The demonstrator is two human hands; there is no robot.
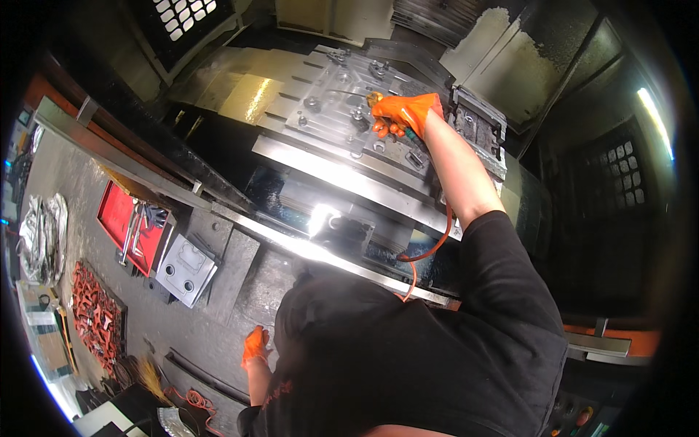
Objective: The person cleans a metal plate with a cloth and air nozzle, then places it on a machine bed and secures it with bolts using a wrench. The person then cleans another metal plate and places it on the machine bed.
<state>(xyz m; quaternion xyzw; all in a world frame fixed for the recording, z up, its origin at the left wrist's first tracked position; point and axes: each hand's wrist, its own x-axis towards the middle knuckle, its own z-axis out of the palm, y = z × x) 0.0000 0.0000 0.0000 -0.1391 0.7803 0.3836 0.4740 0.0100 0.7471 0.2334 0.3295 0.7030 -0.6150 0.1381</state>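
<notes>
My right hand, in an orange rubber glove, is closed around an air blow gun. Its thin nozzle points left across a flat metal plate on the machine bed, and most of its body is hidden by the glove. A red hose hangs in a loop below my forearm. Clamps and bolts hold the plate down, and an open-end wrench lies near my fingers. My left hand, also in an orange glove, hangs low at my side with its fingers curled and nothing visible in them.
A metal sill runs between me and the machine bed. Right of the plate sits a dark metal block. On the left, a red tray holds tools beside grey plates; red metal parts lie on the floor.
</notes>
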